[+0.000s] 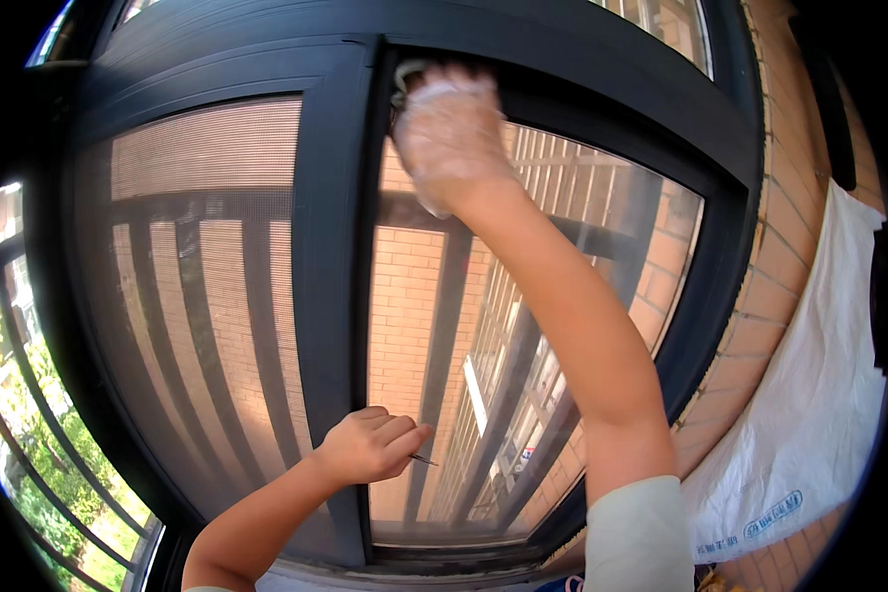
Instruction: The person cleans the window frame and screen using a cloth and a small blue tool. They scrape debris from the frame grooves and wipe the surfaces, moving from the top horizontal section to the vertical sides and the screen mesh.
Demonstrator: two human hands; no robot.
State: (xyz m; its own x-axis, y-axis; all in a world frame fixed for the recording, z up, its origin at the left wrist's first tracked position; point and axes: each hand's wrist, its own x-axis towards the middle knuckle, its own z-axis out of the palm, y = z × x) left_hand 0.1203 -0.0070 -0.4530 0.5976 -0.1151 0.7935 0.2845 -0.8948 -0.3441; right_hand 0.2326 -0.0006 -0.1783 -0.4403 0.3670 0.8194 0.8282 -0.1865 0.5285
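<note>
My right hand point(451, 133), in a clear plastic glove, reaches up to the top left corner of the right window pane point(414, 286). Its fingers are smeared by motion, but they press a pale greyish cloth point(405, 76) against the dark frame there. Lower down, my bare left hand point(375, 446) is closed in front of the upright middle bar of the window frame point(335, 247). From its fingers pokes the tip of a thin dark pointed tool point(424, 460); the rest of it is hidden in the fist.
A mesh screen point(202, 158) fills the left part of the window, with railing bars behind it. To the right, a white woven sack point(799, 424) hangs against the tiled brick wall point(775, 237). Another barred opening point(39, 424) on the far left shows greenery.
</note>
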